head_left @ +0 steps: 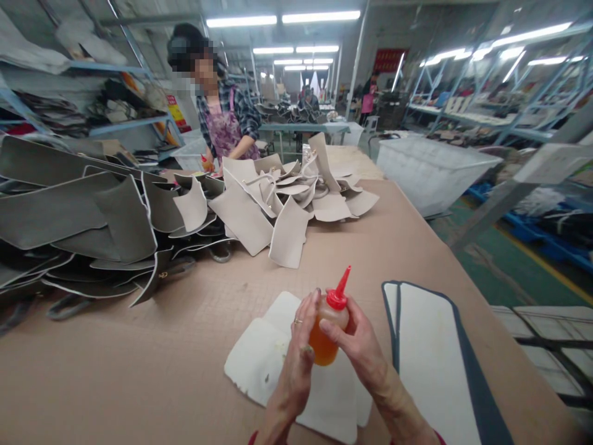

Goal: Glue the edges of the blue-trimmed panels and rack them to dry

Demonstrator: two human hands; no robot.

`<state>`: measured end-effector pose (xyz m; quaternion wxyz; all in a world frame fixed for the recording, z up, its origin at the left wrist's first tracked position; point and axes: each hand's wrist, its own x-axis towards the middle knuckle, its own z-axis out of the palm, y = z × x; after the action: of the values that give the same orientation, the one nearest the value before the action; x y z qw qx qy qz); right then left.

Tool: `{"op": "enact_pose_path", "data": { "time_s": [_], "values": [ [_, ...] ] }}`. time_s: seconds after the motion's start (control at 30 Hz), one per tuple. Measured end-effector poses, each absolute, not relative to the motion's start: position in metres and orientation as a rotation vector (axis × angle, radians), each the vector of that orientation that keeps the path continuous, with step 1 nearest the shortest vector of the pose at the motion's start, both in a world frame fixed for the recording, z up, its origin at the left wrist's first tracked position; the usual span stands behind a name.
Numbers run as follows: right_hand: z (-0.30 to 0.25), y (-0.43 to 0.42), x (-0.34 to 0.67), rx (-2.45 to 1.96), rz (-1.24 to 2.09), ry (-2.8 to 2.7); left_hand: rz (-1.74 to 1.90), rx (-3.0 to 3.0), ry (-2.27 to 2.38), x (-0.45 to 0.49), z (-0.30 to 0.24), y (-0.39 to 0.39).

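Observation:
A squeeze bottle (325, 343) with a red pointed nozzle and amber liquid inside is held between my two hands, tilted slightly to the right. My right hand (367, 345) wraps around its right side, the thumb across the front. Against the left side lies my left hand (299, 355), its fingers fairly straight and pressed to the bottle. Beneath them, several pale flat pieces (254, 355) overlap on the brown table (185, 371). Some dark marks show on the pale surface. To the right of my hands lie long white panels with dark blue edges (430, 346).
Grey sheet parts (111, 216) are heaped on the left, and beige parts with handles (291, 216) further back. A co-worker (227, 117) stands across the table near another red-tipped bottle (207, 163). Beyond the right edge are a white bin (430, 170) and a metal post (509, 191).

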<state>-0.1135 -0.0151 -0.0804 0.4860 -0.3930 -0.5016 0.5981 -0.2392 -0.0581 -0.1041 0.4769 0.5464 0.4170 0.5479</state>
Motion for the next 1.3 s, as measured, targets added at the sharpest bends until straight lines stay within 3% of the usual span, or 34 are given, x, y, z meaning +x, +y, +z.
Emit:
{"op": "enact_pose_path", "data": {
  "time_s": [0.43,0.67,1.07,1.3],
  "values": [
    [-0.097,-0.008,-0.096,-1.016,1.494,-0.858,1.518,0.284,0.445,-0.246,-0.092,-0.030],
    [-0.124,0.003,-0.090,-1.137,1.319,-0.854,1.634,-0.103,0.331,-0.251,-0.118,-0.007],
    [-0.212,0.049,-0.041,-1.525,0.793,-1.110,1.837,-0.063,0.281,-0.289,-0.130,-0.002],
    [-0.213,0.044,-0.030,-1.691,0.726,-1.420,1.864,0.034,0.595,-0.307,-0.121,-0.028]
  ]
}}
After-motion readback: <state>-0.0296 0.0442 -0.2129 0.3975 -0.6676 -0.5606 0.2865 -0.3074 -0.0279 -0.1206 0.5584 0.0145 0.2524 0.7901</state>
